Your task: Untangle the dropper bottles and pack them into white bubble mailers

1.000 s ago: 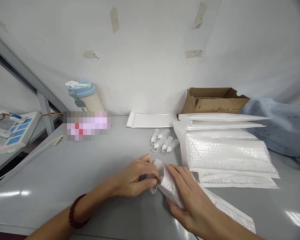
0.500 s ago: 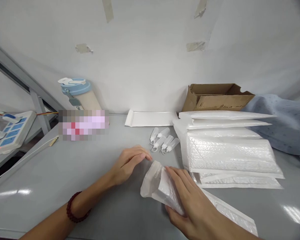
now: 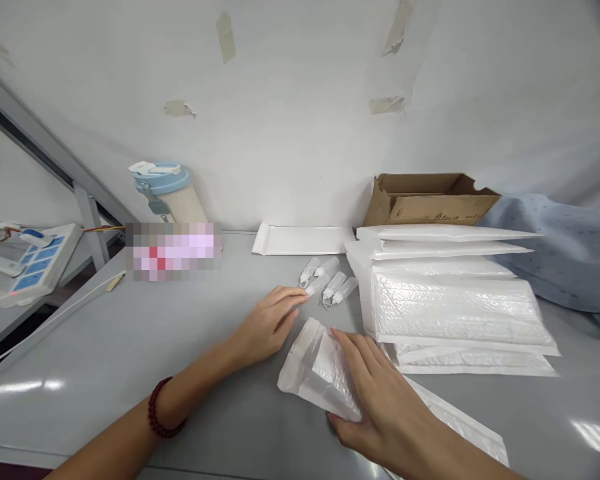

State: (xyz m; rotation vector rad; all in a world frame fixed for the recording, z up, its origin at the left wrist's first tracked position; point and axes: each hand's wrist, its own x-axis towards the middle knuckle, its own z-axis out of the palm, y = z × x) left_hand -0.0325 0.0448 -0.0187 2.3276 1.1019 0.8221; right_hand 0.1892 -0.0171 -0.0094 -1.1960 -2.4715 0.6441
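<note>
My right hand (image 3: 380, 393) grips a white bubble mailer (image 3: 325, 373), fingers over its top side and thumb underneath. The mailer's mouth gapes toward the left, with its flap folded out. My left hand (image 3: 270, 323) reaches forward over the table, fingers stretched and thumb apart. Its fingertips are at a small translucent dropper bottle (image 3: 319, 285) with a white cap; whether they touch it I cannot tell. Several similar small bottles (image 3: 334, 283) lie in a loose cluster around it, some with thin rings at the cap end.
Several bubble mailers (image 3: 445, 307) are piled at the right; another mailer (image 3: 465, 420) lies beneath my right forearm. A flat white mailer (image 3: 305, 240) rests by the wall. Behind stand a cardboard box (image 3: 430, 207) and a blue-lidded tumbler (image 3: 180, 200). A power strip (image 3: 37, 263) is far left.
My left hand has moved forward, from near the mailer's mouth to the small bottles. My right hand still grips the mailer. The view has shifted slightly.
</note>
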